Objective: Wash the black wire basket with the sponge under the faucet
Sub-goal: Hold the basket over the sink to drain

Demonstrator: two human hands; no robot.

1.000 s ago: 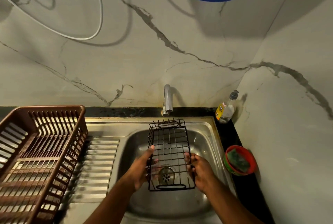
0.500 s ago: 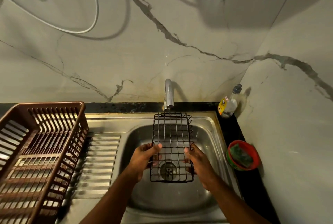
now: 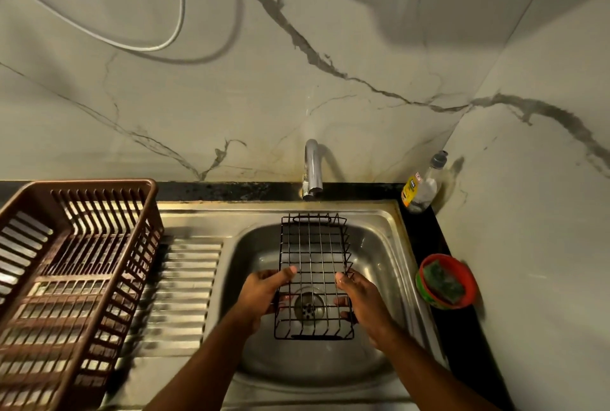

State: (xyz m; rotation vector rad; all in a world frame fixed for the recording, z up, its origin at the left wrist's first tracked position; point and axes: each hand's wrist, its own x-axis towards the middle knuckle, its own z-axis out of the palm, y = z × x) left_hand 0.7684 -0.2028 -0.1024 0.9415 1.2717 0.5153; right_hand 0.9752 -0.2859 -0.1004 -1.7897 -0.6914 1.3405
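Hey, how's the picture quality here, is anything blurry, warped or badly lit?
Head view: dim, yellowish light; the wide lens bows the counter edge and walls; motion blur smears the brown dish rack and drainboard ribs; the black wire basket, held by the left hand and right hand, stays fairly sharp; cable shadows fall on the wall.

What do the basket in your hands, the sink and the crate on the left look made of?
Wire basket: thin metal wire, probably coated glossy black. Sink: bare steel, going by its dull grey reflections. Crate: looks like brown moulded plastic, given its thick slats.
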